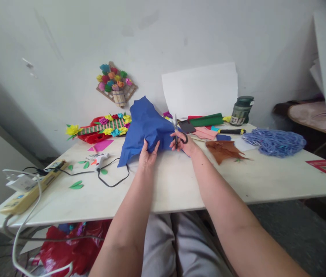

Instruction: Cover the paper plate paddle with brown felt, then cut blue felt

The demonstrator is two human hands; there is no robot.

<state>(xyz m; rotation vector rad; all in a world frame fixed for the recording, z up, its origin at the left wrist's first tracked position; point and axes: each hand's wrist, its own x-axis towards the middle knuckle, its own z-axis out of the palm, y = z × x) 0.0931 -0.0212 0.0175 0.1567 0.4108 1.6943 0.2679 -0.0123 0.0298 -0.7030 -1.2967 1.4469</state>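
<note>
Holding a big sheet of blue paper [144, 125] up off the table [180, 181], the left hand [148, 154] pinches its lower edge, thumb on the near side and fingers curled behind, so the sheet stands lifted and bunched rather than lying flat; that seems to keep the edge taut and within reach of the blades. The right hand [183, 143], just beside the left and touching the sheet's right edge, is closed through the black handles of a pair of scissors [178, 132], whose blades point upward along the paper. How far the blades are parted is too small to tell.

Beyond the right hand lie rolled green paper [206, 120], pink sheets [206, 133] and a dark jar [241, 110]. Further to its right sit a crumpled brown piece [223, 149] and a heap of pale blue yarn [275, 141].

To the left of the left hand, a glue gun [101, 158] rests on the table with its black cord looping toward the blue sheet, a few green paper leaves [77, 185] near it and a power strip [33, 188] further out at the table's edge. A tray of paper flowers [105, 127] lies beyond, well apart from both hands.
</note>
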